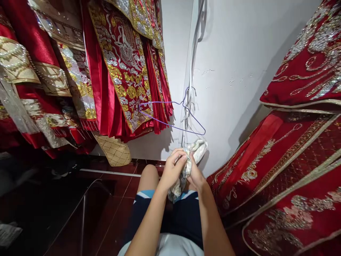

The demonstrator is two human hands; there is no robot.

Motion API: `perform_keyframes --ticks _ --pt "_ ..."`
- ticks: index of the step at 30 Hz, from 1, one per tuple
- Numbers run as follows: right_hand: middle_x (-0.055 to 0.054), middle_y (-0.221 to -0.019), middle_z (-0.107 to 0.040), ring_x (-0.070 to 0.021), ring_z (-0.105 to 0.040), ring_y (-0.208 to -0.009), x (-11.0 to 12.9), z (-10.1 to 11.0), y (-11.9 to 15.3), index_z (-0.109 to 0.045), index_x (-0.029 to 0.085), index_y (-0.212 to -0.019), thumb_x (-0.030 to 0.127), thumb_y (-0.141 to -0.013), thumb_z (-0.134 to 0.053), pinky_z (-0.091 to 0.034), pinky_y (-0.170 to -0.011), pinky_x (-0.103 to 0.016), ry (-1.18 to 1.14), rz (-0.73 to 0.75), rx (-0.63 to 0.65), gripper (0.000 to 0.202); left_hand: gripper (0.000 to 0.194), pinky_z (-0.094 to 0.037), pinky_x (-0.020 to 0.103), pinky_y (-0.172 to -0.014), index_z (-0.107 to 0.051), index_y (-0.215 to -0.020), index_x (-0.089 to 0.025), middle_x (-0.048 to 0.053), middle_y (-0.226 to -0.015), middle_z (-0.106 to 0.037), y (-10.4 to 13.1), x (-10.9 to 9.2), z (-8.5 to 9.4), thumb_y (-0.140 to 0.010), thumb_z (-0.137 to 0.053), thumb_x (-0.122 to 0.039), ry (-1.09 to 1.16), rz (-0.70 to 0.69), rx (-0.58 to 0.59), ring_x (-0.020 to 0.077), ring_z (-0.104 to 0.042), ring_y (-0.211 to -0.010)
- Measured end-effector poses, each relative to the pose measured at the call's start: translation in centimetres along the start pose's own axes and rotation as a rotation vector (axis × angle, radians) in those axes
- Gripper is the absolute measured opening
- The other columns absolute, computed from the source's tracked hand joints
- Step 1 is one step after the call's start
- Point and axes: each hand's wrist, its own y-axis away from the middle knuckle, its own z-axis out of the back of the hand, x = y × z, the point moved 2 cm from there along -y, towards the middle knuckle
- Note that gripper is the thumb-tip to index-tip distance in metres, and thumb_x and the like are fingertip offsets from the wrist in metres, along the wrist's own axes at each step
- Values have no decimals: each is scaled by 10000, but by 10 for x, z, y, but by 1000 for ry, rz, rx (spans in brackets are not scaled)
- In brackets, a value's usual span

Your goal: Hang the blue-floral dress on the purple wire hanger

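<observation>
Both hands hold a bunched, pale patterned cloth (198,151) in front of my knees. Some of it sticks out to the upper right, and more hangs down between my forearms. My left hand (174,165) pinches the cloth from the left, thumb and forefinger curled together. On the other side my right hand (195,174) is closed around it, its fingers partly hidden by the fabric. Just above the hands, a purple wire hanger (195,122) hangs by a white strap or cord (190,64) against the wall, with no cloth on it.
Red garments with gold and silver embroidery (128,64) hang at the left. More red beaded garments (266,156) fill the right side. Behind the hanger is a scuffed white wall (239,46). A white rod (112,173) lies on the dark red tiled floor (119,209).
</observation>
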Motion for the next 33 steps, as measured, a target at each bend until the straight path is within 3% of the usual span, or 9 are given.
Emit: perform_keyframes --ticks 3,6,10,13,17,20,24,28,33 --pt "-85 -950 -713 -241 -687 -922 14 -10 10 -680 240 -1079 846 -833 -360 -550 -753 -355 -83 -115 151 728 330 -369 396 -1135 -649 -1177 -243 111 -1277 -612 -1 8 7 -975 -521 -472 -8 -28 -7 252 -523 -1290" --pt "-70 -861 -708 -228 -679 -835 42 -10 18 -709 201 -936 685 -759 -673 -537 -717 -319 68 -164 364 516 559 -445 405 -1052 -596 -1296 -253 115 -1191 -665 0 23 18 -1000 -294 -620 42 54 112 255 -593 -1186" --pt "-20 -743 -669 -158 -599 -662 88 6 20 -707 146 -846 322 -669 -809 -464 -599 -245 360 -143 564 270 612 -492 320 -700 -658 -730 -198 64 -724 -634 8 39 33 -942 -365 -693 -204 147 509 219 -597 -721" --pt "18 -635 -590 -116 -503 -559 117 30 4 -648 152 -719 198 -632 -697 -363 -509 -215 511 -11 382 110 550 -345 268 -519 -526 -547 -192 2 -532 -496 4 43 59 -879 -547 -631 -415 190 695 143 -427 -501" --pt "38 -590 -519 -117 -442 -537 131 65 -45 -548 192 -651 193 -604 -601 -325 -513 -234 720 289 -55 70 413 -342 251 -567 -568 -544 -208 8 -530 -536 -29 36 117 -748 -714 -537 -673 157 488 163 -480 -534" --pt "-12 -729 -641 -189 -545 -652 122 77 -90 -640 202 -875 245 -665 -620 -420 -626 -286 996 440 -275 215 364 -393 271 -653 -566 -528 -220 51 -588 -596 -56 22 147 -782 -658 -464 -860 97 364 200 -533 -605" --pt "-105 -1139 -710 -286 -639 -972 104 77 -138 -623 219 -1233 311 -818 -551 -472 -837 -365 1151 470 -214 431 339 -428 309 -758 -603 -585 -209 100 -794 -690 -76 3 153 -855 -537 -403 -898 -15 285 244 -598 -772" --pt "-109 -965 -734 -288 -636 -902 98 81 -149 -688 213 -974 347 -859 -517 -450 -783 -341 1281 327 -123 246 358 -402 289 -681 -584 -588 -188 50 -661 -630 -83 3 152 -857 -498 -407 -888 111 235 208 -551 -675" --pt "-39 -732 -655 -219 -566 -728 106 95 -117 -583 215 -720 367 -833 -514 -385 -683 -291 1247 386 -134 202 369 -377 272 -654 -633 -658 -160 18 -636 -606 -91 10 149 -834 -475 -443 -812 234 207 187 -527 -663"
